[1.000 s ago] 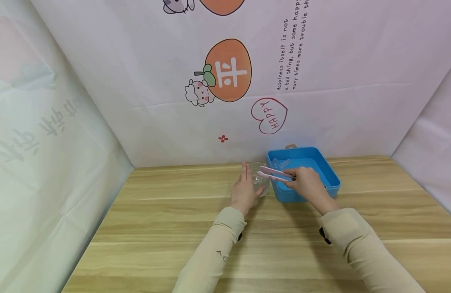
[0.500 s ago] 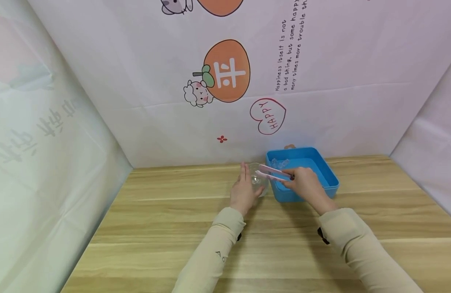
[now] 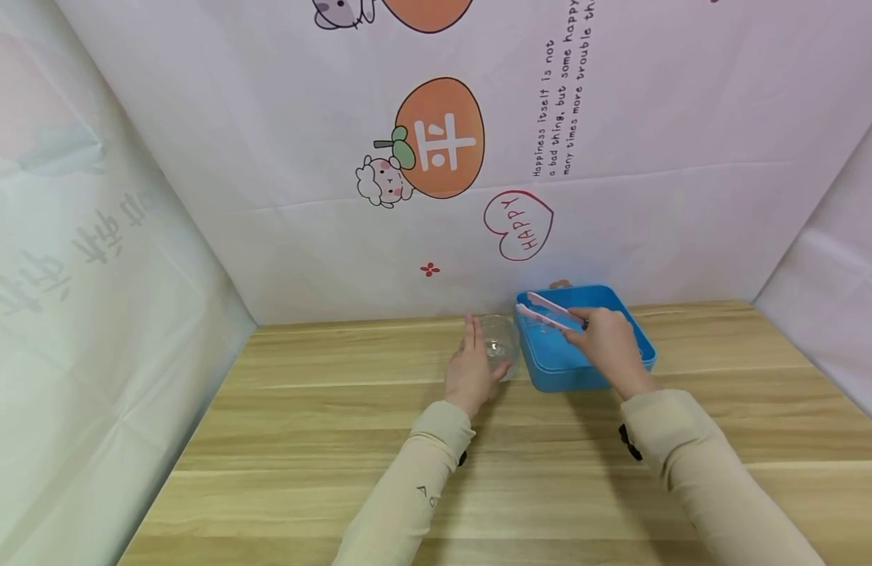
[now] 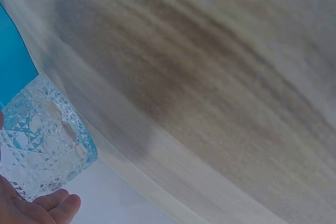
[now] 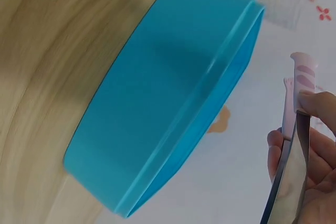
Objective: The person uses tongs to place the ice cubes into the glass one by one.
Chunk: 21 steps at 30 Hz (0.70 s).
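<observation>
My left hand (image 3: pixel 467 373) holds a clear drinking glass (image 3: pixel 498 338) on the table, fingers along its left side and thumb at its near side. In the left wrist view the cut diamond pattern of the glass (image 4: pixel 47 135) shows, with fingertips at its lower edge. My right hand (image 3: pixel 611 346) grips metal tongs with pink tips (image 5: pixel 304 77). The tips are spread apart over the far left part of a blue open box (image 3: pixel 584 380), just right of the glass. Small clear pieces (image 3: pixel 546 322) lie inside the box, partly behind the tongs.
The wood-grain table (image 3: pixel 336 424) runs up to a white printed cloth (image 3: pixel 301 251) standing behind the box and glass. More white cloth hangs along the left and right sides.
The right hand has moved the tongs from over the glass to the right and back, over the box. The left hand stays at the glass.
</observation>
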{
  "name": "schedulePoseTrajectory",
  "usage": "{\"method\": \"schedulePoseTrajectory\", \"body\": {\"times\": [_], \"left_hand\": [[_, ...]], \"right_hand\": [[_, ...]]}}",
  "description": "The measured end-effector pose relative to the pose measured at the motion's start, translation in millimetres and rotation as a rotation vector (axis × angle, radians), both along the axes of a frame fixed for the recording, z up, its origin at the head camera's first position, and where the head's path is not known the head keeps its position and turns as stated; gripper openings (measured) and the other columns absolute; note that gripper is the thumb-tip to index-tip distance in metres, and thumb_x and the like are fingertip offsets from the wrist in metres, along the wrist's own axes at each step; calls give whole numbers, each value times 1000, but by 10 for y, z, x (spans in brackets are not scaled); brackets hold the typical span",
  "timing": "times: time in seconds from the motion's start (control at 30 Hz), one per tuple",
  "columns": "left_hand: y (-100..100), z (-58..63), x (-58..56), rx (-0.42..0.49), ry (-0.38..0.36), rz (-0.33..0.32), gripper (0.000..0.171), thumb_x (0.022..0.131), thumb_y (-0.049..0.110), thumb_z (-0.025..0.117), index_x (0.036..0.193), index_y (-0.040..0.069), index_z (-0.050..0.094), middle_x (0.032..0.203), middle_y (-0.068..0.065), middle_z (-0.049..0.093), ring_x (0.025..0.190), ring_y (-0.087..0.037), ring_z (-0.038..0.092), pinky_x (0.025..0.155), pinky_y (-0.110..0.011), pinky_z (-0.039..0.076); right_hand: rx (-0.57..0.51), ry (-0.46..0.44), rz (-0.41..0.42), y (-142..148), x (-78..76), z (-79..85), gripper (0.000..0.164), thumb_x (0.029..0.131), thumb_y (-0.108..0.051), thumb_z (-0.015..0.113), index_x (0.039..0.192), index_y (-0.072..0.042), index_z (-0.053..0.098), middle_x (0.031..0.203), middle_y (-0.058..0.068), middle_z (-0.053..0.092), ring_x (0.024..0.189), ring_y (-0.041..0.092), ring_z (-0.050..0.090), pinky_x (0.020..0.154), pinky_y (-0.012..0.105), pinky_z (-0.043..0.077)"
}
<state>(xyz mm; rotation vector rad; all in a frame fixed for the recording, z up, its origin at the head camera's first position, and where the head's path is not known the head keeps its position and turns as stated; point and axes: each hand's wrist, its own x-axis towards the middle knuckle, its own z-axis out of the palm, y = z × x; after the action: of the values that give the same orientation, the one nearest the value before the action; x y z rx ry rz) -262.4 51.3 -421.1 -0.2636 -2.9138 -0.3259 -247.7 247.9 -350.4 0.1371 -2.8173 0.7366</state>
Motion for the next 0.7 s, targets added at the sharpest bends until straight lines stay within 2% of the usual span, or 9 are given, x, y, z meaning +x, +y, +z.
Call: {"method": "schedulePoseTrajectory", "body": {"times": [0.1,0.2,0.27,0.33,0.53,0.7], "left_hand": [[2,8,3,8,-11,-2,90,89,55,57,152,1,19,160,-12,20,103,-19,65,73,-26,54],[3,7,4,12,-11,-2,90,89,55,57,152,1,19,160,-12,20,104,-20,65,74,-26,54],[-4,3,3,13,-14,-2,91,89,55,57,152,1,18,160,-12,19,105,-20,65,76,-27,54],[-10,-1,4,15,-17,-2,91,89,55,56,152,1,18,160,-12,19,105,-20,65,77,-27,54],[-13,-16,3,-5,-9,-5,91,89,56,57,152,1,19,160,-12,21,109,-20,64,75,-26,54],[-15,-3,2,-14,-17,-2,92,89,56,56,152,2,18,160,-12,19,115,-19,61,82,-27,53]], "right_hand": [[15,-3,-37,41,-38,-19,44,87,-14,67,125,7,58,107,31,66,69,30,64,48,30,44],[34,-5,-60,67,-66,-53,44,88,-13,67,125,8,58,113,32,64,87,40,66,63,43,55],[38,-7,-67,76,-85,-89,43,88,-13,67,124,9,59,114,32,63,96,43,64,75,50,55],[41,-15,-72,88,-100,-128,42,88,-13,67,122,10,59,114,32,63,98,45,63,81,53,53],[55,-75,-100,123,-150,-262,41,88,-12,66,122,11,59,117,33,61,94,45,64,75,51,55],[86,-112,-115,104,-196,-312,40,88,-11,66,120,12,60,116,33,62,94,45,64,75,52,55]]}}
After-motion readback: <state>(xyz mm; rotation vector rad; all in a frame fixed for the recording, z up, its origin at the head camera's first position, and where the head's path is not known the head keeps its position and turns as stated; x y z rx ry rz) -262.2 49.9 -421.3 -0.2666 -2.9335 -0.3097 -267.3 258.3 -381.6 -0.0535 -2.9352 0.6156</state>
